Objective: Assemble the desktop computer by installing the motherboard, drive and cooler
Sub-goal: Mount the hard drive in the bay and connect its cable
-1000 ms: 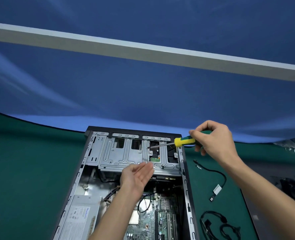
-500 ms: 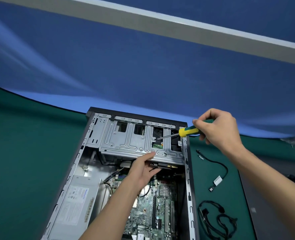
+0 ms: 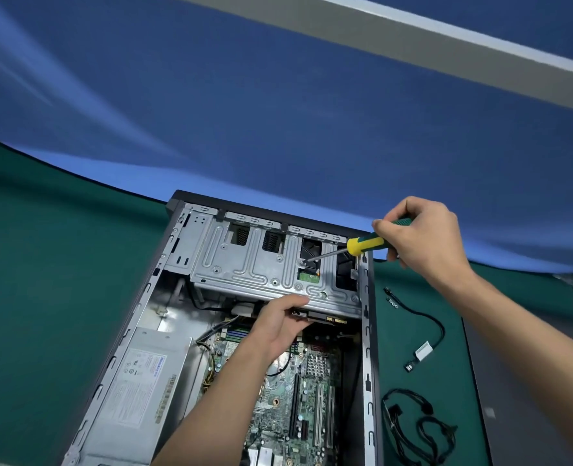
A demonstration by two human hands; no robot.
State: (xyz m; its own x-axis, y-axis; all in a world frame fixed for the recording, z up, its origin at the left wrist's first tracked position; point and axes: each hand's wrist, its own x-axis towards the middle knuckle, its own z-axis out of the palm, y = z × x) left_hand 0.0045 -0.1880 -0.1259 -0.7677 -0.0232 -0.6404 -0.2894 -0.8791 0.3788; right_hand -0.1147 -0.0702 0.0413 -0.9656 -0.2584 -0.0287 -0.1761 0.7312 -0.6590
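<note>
- The green table (image 3: 43, 280) is bare and roomy to the left of the case; a blue backdrop (image 3: 278, 112) rises behind its far edge
- The open computer case (image 3: 367, 331) lies flat in the middle, far end almost at the backdrop, its right rim a strip of notched metal
- The power supply (image 3: 137, 375) fills the near-left corner; its white label carries printing too small to read
- The motherboard (image 3: 298, 398) sits on the case floor, near right
- The drive cage (image 3: 255, 264) spans the far end, with the drive (image 3: 322, 317) showing beneath its near edge
- The left hand (image 3: 278, 324) is clasped around the drive from below, thumb on the cage edge
- The right hand (image 3: 423, 237) is closed on the yellow-and-green screwdriver (image 3: 365, 245), tip on a screw (image 3: 301, 262) in a cage opening
- Loose black cables (image 3: 416, 422) and a tagged lead (image 3: 423, 351) lie just right of the case
</note>
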